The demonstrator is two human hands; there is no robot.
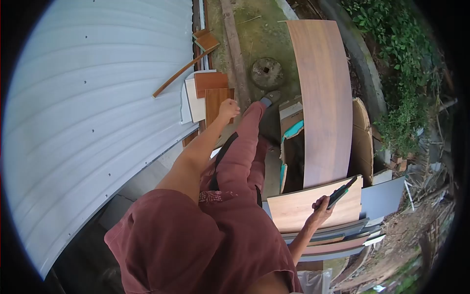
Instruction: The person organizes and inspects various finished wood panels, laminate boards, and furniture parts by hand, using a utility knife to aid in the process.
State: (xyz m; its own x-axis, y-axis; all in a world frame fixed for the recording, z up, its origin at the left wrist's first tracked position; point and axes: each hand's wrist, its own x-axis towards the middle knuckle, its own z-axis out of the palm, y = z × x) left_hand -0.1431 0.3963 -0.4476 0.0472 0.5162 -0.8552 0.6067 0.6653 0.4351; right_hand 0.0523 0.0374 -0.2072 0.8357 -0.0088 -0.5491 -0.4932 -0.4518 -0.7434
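Observation:
My left hand is in front of the brown wood boards, its fingers curled in, with nothing visible in them. Held in my right hand is a slim dark tool with a bit of green on its edge; its exact kind is unclear. The tool lies over a light wood panel, which leans on a stack of boards. Beyond it, a long wood-grain panel stretches away over an open cardboard box.
Corrugated white metal sheeting fills the left side. A thin wooden strip leans against its edge. Ahead, a round stone disc lies near my foot. Green plants and a curved concrete edge are at right.

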